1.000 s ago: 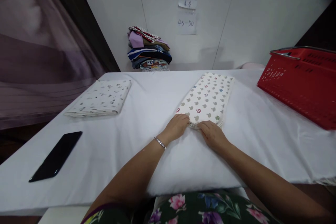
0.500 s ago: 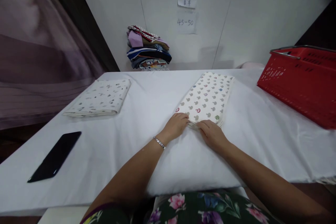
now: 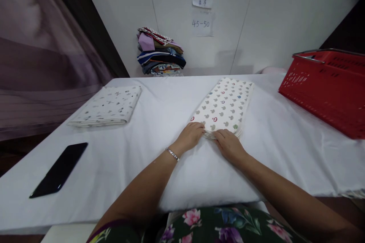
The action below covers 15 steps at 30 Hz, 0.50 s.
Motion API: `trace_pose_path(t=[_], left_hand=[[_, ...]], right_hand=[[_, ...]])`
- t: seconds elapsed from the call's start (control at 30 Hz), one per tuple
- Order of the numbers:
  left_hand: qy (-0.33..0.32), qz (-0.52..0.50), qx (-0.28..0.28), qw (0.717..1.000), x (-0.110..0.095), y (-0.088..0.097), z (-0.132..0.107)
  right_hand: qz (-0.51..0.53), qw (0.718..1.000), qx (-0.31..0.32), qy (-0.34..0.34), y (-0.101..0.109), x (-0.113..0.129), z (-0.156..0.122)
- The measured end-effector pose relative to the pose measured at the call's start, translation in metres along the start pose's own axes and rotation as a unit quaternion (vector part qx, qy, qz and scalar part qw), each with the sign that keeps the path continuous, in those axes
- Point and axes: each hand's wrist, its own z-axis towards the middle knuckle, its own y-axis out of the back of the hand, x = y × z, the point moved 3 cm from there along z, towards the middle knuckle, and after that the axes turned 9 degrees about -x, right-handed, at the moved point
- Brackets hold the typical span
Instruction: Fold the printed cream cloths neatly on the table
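A folded cream cloth with a small mushroom-like print (image 3: 225, 104) lies on the white table (image 3: 159, 152), its long side running away from me. My left hand (image 3: 191, 135) and my right hand (image 3: 228, 144) both pinch its near edge, fingers curled round the layered end. A bracelet sits on my left wrist.
A second folded printed cloth (image 3: 110, 104) lies at the left. A black phone (image 3: 59, 169) rests near the table's left front edge. A red plastic basket (image 3: 327, 87) stands at the right. A stack of folded clothes (image 3: 159, 53) sits against the back wall under paper notes.
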Motion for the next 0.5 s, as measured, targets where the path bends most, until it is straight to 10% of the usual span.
trace_pose_path(t=[0.5], left_hand=[[-0.01,0.017,-0.004,1.0,-0.0008,0.0009,-0.0015]], right_hand=[[0.012,0.998,-0.056,0.024,-0.0018,-0.003,-0.0041]])
